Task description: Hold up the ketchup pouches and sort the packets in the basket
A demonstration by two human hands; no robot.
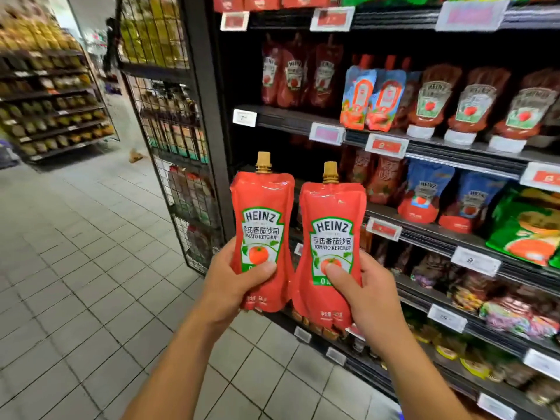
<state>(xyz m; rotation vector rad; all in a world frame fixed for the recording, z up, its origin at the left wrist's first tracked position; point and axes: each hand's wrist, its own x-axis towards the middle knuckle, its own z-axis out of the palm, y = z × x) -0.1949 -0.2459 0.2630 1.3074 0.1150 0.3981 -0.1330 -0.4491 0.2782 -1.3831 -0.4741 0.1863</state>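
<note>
A: What do you hold?

B: Your left hand [233,286] grips the left ketchup pouch [262,234], thumb pressed on its label; your right hand [368,295] grips the right ketchup pouch [331,253] the same way. Both stand upright, side by side, edges nearly touching, gold caps on top.

A: And around you?

B: Behind them, the shelf [439,234] carries blue pouches [424,192]; inverted ketchup bottles [468,107] stand higher. A wire rack [178,165] stands left, over the tiled floor [91,268]. The pouches are glossy, soft red film.
</note>
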